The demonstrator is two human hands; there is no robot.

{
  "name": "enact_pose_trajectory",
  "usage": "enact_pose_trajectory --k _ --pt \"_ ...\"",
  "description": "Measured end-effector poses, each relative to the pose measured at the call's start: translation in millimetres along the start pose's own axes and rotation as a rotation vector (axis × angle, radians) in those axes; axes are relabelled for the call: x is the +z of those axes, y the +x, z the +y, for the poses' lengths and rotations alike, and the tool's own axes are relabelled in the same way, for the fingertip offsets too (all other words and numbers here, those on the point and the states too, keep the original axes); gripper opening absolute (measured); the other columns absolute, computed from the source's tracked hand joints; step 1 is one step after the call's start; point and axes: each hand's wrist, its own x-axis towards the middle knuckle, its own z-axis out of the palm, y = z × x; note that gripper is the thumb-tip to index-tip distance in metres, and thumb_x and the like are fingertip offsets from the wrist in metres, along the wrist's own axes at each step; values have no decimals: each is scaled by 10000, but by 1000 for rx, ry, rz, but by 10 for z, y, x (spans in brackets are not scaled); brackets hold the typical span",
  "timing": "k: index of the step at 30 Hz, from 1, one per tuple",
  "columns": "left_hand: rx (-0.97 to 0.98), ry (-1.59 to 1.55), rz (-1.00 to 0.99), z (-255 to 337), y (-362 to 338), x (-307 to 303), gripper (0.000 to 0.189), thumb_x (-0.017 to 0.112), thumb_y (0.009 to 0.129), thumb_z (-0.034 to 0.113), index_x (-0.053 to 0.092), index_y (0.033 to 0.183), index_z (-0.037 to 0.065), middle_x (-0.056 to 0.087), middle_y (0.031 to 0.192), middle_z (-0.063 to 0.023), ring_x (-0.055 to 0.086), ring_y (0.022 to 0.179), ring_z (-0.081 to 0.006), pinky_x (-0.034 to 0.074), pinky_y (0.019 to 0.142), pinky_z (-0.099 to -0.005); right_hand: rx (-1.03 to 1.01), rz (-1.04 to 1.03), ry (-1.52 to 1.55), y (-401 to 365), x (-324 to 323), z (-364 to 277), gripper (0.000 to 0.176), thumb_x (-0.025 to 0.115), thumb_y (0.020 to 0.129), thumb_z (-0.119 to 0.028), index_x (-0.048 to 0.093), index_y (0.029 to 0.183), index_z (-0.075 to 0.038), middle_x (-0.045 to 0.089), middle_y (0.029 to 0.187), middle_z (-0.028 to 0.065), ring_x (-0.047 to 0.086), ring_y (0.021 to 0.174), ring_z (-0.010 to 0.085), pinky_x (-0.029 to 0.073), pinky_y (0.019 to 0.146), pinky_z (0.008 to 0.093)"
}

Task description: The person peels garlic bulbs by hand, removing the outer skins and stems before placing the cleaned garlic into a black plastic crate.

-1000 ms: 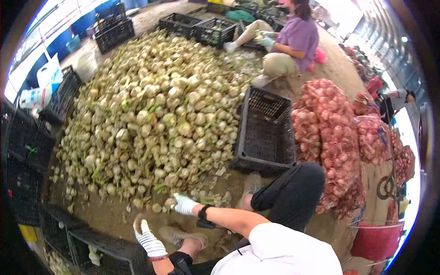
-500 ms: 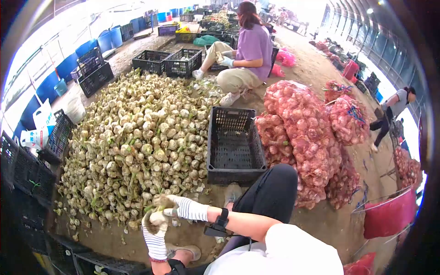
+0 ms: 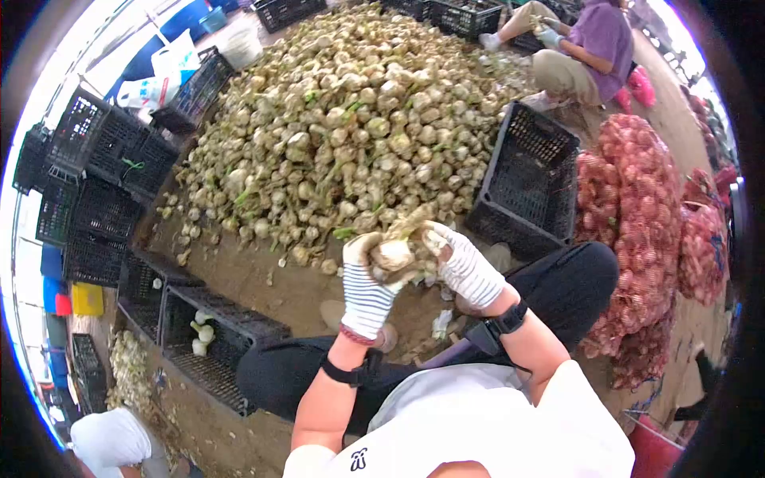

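My left hand [image 3: 368, 287], in a striped white work glove with soiled fingertips, is closed around a garlic bulb [image 3: 393, 253]. The bulb's pale body shows between the fingers, with dry, brownish stalk and skin above it. My right hand [image 3: 464, 267], gloved alike, has its fingers curled in at the bulb's right side, pinching its outer skin; the exact contact is partly hidden. Just beyond both hands rises a big heap of untrimmed garlic [image 3: 343, 143]. A black plastic crate [image 3: 532, 159] stands to the right of the heap.
Beside my left knee sits another black crate [image 3: 215, 342] with a few white bulbs inside. Stacked black crates [image 3: 103, 151] line the left. Red net sacks of garlic [image 3: 633, 231] lie at the right. A person in a purple top [image 3: 602, 48] sits beyond; another [image 3: 111, 438] is at lower left.
The view has swung left and down, bringing the lower-left crates and another person into sight. My hands have risen from beside my foot, still together at the garlic.
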Motion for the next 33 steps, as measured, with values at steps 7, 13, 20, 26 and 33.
enact_pose_trajectory --k 7,13,20,26,33 --pt "74 79 66 -42 21 0 796 933 553 291 487 1180 84 494 1144 -146 525 1057 -338 465 919 -421 -67 25 220 113 369 -71 409 621 958 -192 531 1302 10 608 1199 28 545 1063 97 466 936 247" --pt "-4 -21 56 -29 -17 -16 739 932 561 211 501 1139 48 500 1107 -153 532 1019 -321 480 886 -397 -14 -6 228 219 382 -52 313 629 944 -155 574 1196 22 630 1132 33 550 1012 90 475 896 244" --pt "-143 -129 -20 -156 -106 7 785 935 580 197 470 1195 53 527 1145 -99 558 1022 -220 492 924 -345 37 29 -44 143 250 -23 260 555 951 -74 583 1174 58 651 1059 51 561 969 120 476 859 245" --pt "-374 -670 -12 -46 -65 53 635 840 751 249 476 1231 47 565 1139 -78 580 1029 -205 507 892 -324 46 -29 -224 117 128 -203 279 555 964 -99 593 1207 34 664 971 13 572 828 64 487 731 223" --pt "-1106 -1254 -333 -91 69 -116 418 474 996 444 596 1156 77 659 1068 -71 652 942 -196 545 831 -337 257 -159 316 -55 -19 -65 232 590 968 -170 636 1150 -34 643 910 -38 538 723 24 465 653 201"
